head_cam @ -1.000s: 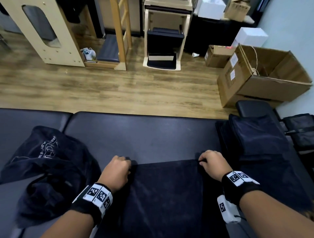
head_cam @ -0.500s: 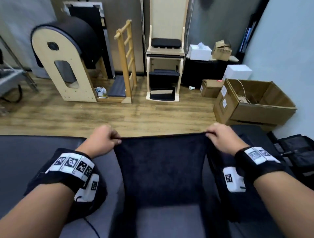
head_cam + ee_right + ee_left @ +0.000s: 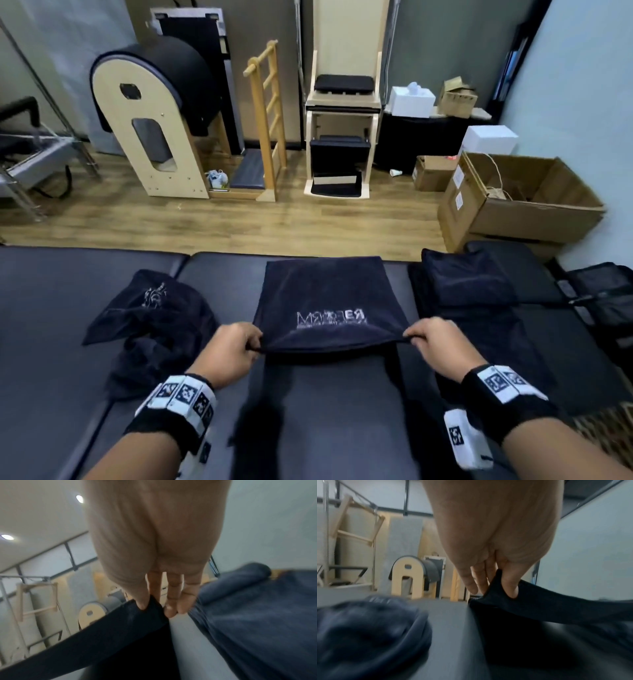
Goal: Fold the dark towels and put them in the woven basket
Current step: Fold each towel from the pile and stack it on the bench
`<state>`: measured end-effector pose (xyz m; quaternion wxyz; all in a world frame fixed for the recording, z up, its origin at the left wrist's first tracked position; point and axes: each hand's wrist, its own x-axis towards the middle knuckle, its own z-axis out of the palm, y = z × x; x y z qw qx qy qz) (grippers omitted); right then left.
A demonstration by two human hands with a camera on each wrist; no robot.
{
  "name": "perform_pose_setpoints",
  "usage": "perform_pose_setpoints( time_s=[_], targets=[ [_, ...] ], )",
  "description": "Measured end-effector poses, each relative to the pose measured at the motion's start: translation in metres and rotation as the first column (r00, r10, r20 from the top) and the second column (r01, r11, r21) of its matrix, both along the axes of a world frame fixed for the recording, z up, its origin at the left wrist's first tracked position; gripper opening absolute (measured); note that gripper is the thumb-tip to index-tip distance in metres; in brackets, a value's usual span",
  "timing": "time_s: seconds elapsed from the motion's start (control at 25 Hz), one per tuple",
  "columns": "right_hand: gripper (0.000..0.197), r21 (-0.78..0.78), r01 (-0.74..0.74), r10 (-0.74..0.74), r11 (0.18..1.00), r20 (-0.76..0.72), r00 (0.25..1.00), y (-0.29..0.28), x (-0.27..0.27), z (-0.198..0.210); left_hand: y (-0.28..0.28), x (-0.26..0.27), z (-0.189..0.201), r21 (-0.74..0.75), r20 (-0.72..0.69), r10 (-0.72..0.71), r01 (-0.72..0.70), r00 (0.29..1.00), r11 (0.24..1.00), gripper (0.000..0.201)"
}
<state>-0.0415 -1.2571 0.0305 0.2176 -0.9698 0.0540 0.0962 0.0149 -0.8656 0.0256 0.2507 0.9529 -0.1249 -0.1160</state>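
From the head view, the left hand (image 3: pixel 228 353) and the right hand (image 3: pixel 436 342) each pinched a near corner of the dark towel (image 3: pixel 329 301) at centre frame, thumbs and fingers curled onto the cloth. Its far part lay flat on the black padded table (image 3: pixel 51 342), white lettering facing up. A crumpled dark towel (image 3: pixel 150 322) sat at left, a stack of folded towels (image 3: pixel 469 284) at right. Wood floor (image 3: pixel 205 219), an arched barrel (image 3: pixel 154 120) and a cardboard box (image 3: pixel 520 202) filled the upper frame.

Left wrist view: the fingers (image 3: pixel 510 582) clamped the towel edge (image 3: pixel 547 604), lower right; the blurred heap at lower left was probably the crumpled towel.

Right wrist view: the thumb (image 3: pixel 140 599) pressed the towel's corner (image 3: pixel 120 626); the folded stack filled the right side.
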Motion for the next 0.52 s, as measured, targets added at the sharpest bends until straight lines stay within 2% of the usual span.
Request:
perform_pose_setpoints(
  time_s=[0.04,0.12,0.2,0.28,0.4,0.52],
  targets=[
    [0.024,-0.022,-0.029,0.025,0.999,-0.15,0.988,0.001,-0.016,-0.02,0.005,-0.017,-0.024,0.037,-0.139,-0.041,0.047,0.989,0.998,0.024],
    [0.023,-0.014,-0.073,0.059,0.997,-0.44,0.896,0.005,-0.042,-0.043,0.016,-0.046,-0.057,0.062,-0.395,-0.129,0.166,0.91,0.984,0.02],
    [0.023,0.011,-0.067,0.062,0.998,-0.564,0.823,0.009,-0.054,-0.046,0.025,-0.057,-0.068,0.018,-0.469,-0.151,0.18,0.87,0.983,0.019],
    [0.023,0.018,-0.036,0.04,0.999,-0.547,0.836,0.01,-0.051,-0.04,0.026,-0.053,-0.068,-0.013,-0.413,-0.107,0.111,0.904,0.994,0.021],
    [0.023,0.009,0.026,-0.021,1.0,-0.38,0.925,0.011,-0.027,-0.035,0.018,-0.036,-0.064,-0.026,-0.299,-0.011,0.003,0.954,1.0,0.022],
    [0.019,0.004,0.124,-0.121,0.992,-0.201,0.972,0.02,0.002,-0.044,0.008,-0.01,-0.07,-0.035,-0.254,0.084,-0.096,0.963,0.995,0.021]
  ],
)
